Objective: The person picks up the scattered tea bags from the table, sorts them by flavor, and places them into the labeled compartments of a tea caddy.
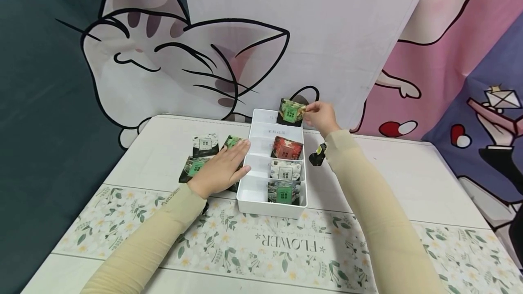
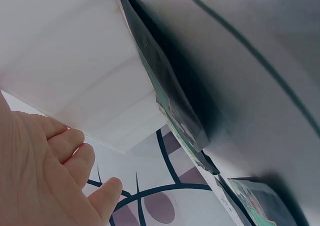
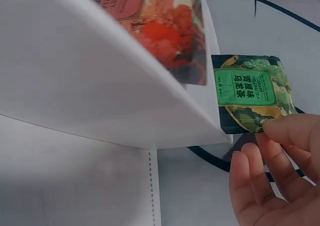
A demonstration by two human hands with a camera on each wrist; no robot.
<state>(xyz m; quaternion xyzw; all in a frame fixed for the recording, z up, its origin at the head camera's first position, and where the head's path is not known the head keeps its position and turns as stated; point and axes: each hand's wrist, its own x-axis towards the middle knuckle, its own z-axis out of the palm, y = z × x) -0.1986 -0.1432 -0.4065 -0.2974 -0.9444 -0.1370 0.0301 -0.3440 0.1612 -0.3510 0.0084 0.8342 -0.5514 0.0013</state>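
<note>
A white divided box [image 1: 271, 211] stands lengthwise on the table. Between thumb and fingertips my right hand [image 1: 323, 118] pinches the edge of a green-and-black tea packet [image 1: 291, 113], tilted over the box's far compartment. In the right wrist view the label of this tea packet [image 3: 246, 87] reads grape oolong tea. Against the box's left wall my left hand [image 1: 222, 168] rests with its fingers extended. Nearer compartments hold a red tea packet [image 1: 287, 148], a white one [image 1: 285, 170] and a green one [image 1: 283, 193]. The left hand partly covers a loose green tea packet [image 1: 233, 141].
Left of the box lie a white-and-black tea packet [image 1: 205, 145] and another green tea packet [image 1: 192, 168]. A small black object with a yellow patch [image 1: 318, 154] shows beside the right sleeve. A flowered runner [image 1: 245, 244] crosses the table; a cartoon-cat curtain [image 1: 253, 3] hangs behind.
</note>
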